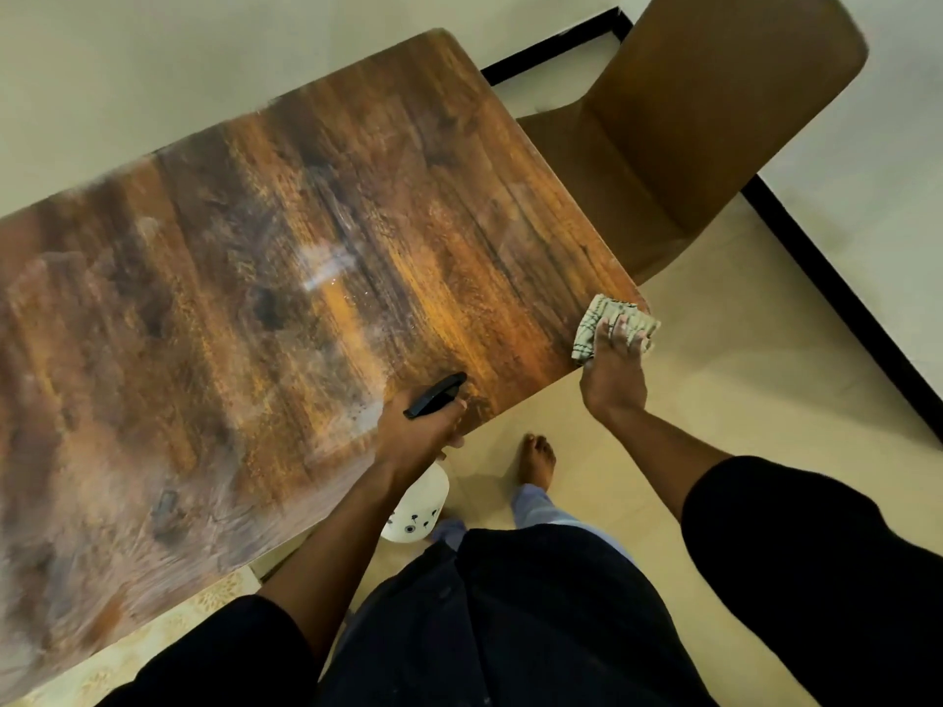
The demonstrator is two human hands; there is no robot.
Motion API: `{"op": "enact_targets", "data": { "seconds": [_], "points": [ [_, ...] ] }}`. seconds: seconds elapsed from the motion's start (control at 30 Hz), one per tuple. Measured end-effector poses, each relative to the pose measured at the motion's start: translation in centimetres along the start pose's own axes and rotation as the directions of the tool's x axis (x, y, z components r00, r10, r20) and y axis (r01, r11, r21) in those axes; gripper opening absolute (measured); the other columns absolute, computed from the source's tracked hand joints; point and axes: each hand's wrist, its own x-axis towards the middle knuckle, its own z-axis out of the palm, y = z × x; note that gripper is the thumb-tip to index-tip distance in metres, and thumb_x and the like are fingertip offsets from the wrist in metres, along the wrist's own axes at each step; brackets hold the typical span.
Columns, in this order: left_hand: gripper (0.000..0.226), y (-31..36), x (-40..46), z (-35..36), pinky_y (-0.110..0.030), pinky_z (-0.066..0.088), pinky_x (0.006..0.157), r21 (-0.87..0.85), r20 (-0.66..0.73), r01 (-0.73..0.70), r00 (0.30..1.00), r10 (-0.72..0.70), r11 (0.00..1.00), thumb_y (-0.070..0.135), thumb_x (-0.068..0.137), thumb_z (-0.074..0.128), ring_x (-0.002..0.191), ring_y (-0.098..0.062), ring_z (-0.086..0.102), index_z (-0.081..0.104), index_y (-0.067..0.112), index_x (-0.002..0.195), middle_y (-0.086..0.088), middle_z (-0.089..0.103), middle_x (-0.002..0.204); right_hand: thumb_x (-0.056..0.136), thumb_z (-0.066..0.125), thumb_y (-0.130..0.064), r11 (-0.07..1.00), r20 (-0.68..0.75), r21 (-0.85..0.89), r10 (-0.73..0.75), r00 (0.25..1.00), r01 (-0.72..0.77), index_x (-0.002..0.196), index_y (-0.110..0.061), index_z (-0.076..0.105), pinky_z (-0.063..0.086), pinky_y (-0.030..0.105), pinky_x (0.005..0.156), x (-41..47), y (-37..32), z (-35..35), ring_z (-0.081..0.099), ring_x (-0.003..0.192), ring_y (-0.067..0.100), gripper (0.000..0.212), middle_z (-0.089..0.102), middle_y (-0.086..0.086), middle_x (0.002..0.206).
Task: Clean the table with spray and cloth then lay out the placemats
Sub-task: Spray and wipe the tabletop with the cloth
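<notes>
The right hand [615,364] presses a checked cloth [610,324] flat under spread fingers at the counter [306,237] corner. The left hand [421,433] grips the spray bottle [416,507] at the near edge. Wiping well likely means overlapping passes inward toward the wet patch; no placemats show.

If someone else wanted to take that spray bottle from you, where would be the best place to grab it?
Probably the white body of the spray bottle, from below or the floor side. The left hand already grips the neck under the black trigger head, so that end is taken. The rounded body hangs free past the table edge, with open space around it for fingers to wrap.
</notes>
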Motion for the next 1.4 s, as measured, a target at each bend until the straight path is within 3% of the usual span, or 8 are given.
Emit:
{"op": "enact_targets", "data": {
  "seconds": [0.2,0.37,0.53,0.7,0.8,0.93,1.27,1.4],
  "points": [
    [0.057,2.3,1.1,3.7,-0.034,0.056,0.059,0.011,0.016,-0.012,1.0,0.011,1.0,0.036,0.08,0.072,0.071,-0.029,0.082,0.068,-0.009,0.114,-0.002,0.073,0.063,0.103,0.047,-0.014,1.0,-0.007,0.023,0.005,1.0,-0.005,0.163,-0.014,0.012,0.013,0.043,0.125,3.4,3.1,-2.5,0.001,0.156,0.041,0.069,0.005,0.012,0.171],
    [0.023,3.9,1.5,6.0,-0.039,0.057,0.065,-0.036,0.011,-0.024,1.0,0.024,0.999,0.034,0.083,0.074,0.074,-0.034,0.081,0.076,0.012,0.09,-0.008,0.074,0.069,0.1,0.051,-0.015,0.998,-0.006,-0.003,-0.065,0.998,0.065,0.16,-0.011,0.026,0.028,0.048,0.119,0.3,2.3,-1.3,0.013,0.154,0.043,0.066,0.024,0.016,0.166],
    [0.024,4.9,2.2,7.5,-0.035,0.056,0.059,-0.006,0.009,-0.026,1.0,0.026,1.0,0.03,0.092,0.076,0.075,-0.038,0.081,0.077,0.009,0.102,-0.005,0.075,0.065,0.09,0.062,-0.022,0.958,0.053,-0.048,-0.279,0.959,0.282,0.155,-0.014,0.04,0.032,0.052,0.117,-3.4,1.9,0.8,0.025,0.151,0.042,0.069,0.036,0.011,0.162],
    [0.027,6.2,2.5,9.1,-0.036,0.056,0.06,-0.01,0.013,-0.033,0.999,0.033,0.999,0.039,0.081,0.072,0.073,-0.037,0.081,0.077,0.014,0.087,-0.008,0.073,0.066,0.098,0.053,-0.015,0.953,0.041,0.038,-0.303,0.952,0.301,0.158,-0.011,0.032,0.023,0.043,0.123,-1.6,2.8,-0.5,0.012,0.156,0.037,0.064,0.028,0.011,0.166],
    [0.039,6.5,3.1,9.7,-0.036,0.056,0.061,-0.016,0.001,0.004,1.0,-0.004,1.0,0.043,0.078,0.072,0.074,-0.033,0.082,0.077,0.009,0.098,-0.005,0.074,0.07,0.1,0.049,-0.012,0.973,-0.009,0.052,-0.223,0.975,0.223,0.158,-0.006,0.031,0.012,0.04,0.126,1.3,3.3,-2.0,0.014,0.156,0.035,0.061,0.029,0.016,0.165],
    [0.05,6.5,3.8,10.1,-0.032,0.055,0.058,-0.025,-0.023,0.036,0.999,-0.036,0.999,0.043,0.078,0.073,0.074,-0.031,0.082,0.074,0.003,0.107,-0.005,0.076,0.072,0.102,0.048,-0.016,0.978,-0.033,-0.007,-0.208,0.978,0.207,0.159,-0.009,0.029,0.016,0.043,0.126,5.6,4.2,-4.3,0.017,0.155,0.036,0.061,0.028,0.015,0.165],
    [0.027,6.9,3.9,9.1,-0.028,0.052,0.051,-0.14,-0.1,-0.01,0.995,-0.004,0.99,0.03,0.087,0.072,0.071,-0.031,0.081,0.079,0.012,0.106,-0.002,0.076,0.069,0.102,0.043,-0.033,0.865,0.228,-0.183,-0.424,0.876,0.467,0.164,-0.022,0.008,0.011,0.05,0.125,17.2,-1.0,-8.1,-0.004,0.156,0.04,0.071,-0.004,0.008,0.171],
    [0.021,6.3,3.9,8.2,-0.033,0.052,0.059,-0.153,-0.139,0.013,0.99,-0.035,0.988,0.03,0.09,0.076,0.074,-0.036,0.082,0.076,0.009,0.09,-0.004,0.074,0.071,0.103,0.045,-0.04,0.851,0.287,-0.171,-0.439,0.851,0.496,0.164,-0.024,-0.001,0.007,0.052,0.124,19.8,-4.0,-8.8,-0.012,0.155,0.042,0.078,-0.014,0.007,0.17]
  ]
}}
